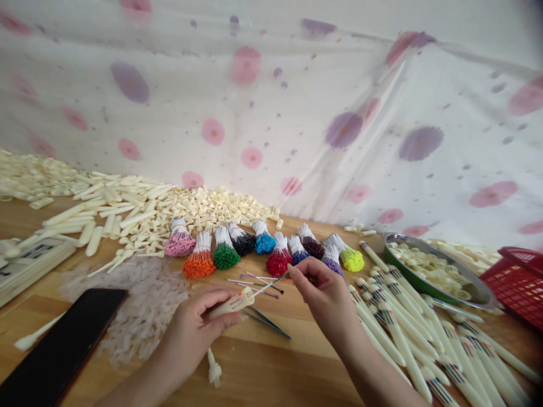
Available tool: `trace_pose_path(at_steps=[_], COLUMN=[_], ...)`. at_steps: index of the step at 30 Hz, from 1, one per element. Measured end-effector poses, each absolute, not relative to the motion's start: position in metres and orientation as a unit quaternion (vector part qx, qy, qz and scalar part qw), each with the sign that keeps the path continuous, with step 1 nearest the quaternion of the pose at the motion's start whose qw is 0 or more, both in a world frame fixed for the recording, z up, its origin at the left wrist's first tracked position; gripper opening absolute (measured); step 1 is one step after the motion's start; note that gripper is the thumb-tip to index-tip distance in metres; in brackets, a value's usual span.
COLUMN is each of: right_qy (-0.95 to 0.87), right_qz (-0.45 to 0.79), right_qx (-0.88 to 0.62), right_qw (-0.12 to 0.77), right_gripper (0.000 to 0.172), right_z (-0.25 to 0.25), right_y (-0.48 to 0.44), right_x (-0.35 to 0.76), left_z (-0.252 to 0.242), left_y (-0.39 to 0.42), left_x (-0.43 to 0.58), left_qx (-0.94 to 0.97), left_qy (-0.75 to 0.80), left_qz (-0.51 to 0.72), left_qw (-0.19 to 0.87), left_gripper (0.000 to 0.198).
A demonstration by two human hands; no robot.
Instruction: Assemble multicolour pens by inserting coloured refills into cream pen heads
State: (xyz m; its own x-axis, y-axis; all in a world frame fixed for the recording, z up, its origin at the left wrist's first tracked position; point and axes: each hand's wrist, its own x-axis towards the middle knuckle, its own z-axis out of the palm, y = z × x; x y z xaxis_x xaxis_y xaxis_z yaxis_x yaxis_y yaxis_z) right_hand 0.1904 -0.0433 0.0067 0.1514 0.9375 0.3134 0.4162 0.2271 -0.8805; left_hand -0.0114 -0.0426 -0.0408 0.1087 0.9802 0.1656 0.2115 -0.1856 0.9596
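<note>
My left hand [199, 325] is closed round a cream pen barrel [231, 303], its open end pointing right. My right hand [320, 291] pinches a thin green-tipped refill [271, 284] whose other end sits in the barrel's mouth. A few loose refills [254, 282] lie on the wooden table just behind the barrel, and two dark ones [267, 322] lie under my hands. Beyond them stands a row of bundled refills with coloured tips: pink [180, 243], orange [199, 264], green [225, 255], black, blue, red [278, 262], purple and yellow-green [352, 259].
Heaps of cream pen parts [127, 209] cover the back left. Assembled pens [407, 328] lie in rows at the right, by a green bowl [407, 271] of parts and a red basket [520, 285]. A black phone [59, 345] and clear plastic bits [139, 305] lie at the left.
</note>
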Motion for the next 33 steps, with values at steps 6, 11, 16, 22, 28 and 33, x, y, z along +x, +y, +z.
trace_pose_path(at_steps=[6, 11, 16, 22, 28, 33], right_qy=[-0.617, -0.594, -0.606, -0.618, -0.620, -0.617], right_qz=[0.257, 0.264, 0.246, 0.228, 0.228, 0.234], right_qx=[-0.545, -0.544, -0.532, -0.528, -0.527, -0.532], right_qw=[0.506, 0.530, 0.538, 0.536, 0.535, 0.531], right_gripper=[0.029, 0.030, 0.028, 0.028, 0.028, 0.028], right_z=[0.010, 0.013, 0.013, 0.011, 0.010, 0.007], right_y=[-0.053, -0.057, -0.056, -0.055, -0.055, -0.054], right_x=[0.184, 0.185, 0.186, 0.186, 0.184, 0.182], left_z=[-0.037, -0.035, -0.037, -0.040, -0.042, -0.041], left_y=[-0.045, -0.047, -0.047, -0.045, -0.045, -0.044], left_x=[-0.011, -0.012, -0.012, -0.012, -0.012, -0.012], left_qx=[0.627, 0.609, 0.621, 0.642, 0.643, 0.645], left_qy=[0.490, 0.496, 0.493, 0.494, 0.496, 0.500], left_qz=[0.460, 0.457, 0.449, 0.441, 0.449, 0.441], left_qw=[0.394, 0.418, 0.411, 0.385, 0.373, 0.373], left_gripper=[0.019, 0.019, 0.018, 0.017, 0.017, 0.017])
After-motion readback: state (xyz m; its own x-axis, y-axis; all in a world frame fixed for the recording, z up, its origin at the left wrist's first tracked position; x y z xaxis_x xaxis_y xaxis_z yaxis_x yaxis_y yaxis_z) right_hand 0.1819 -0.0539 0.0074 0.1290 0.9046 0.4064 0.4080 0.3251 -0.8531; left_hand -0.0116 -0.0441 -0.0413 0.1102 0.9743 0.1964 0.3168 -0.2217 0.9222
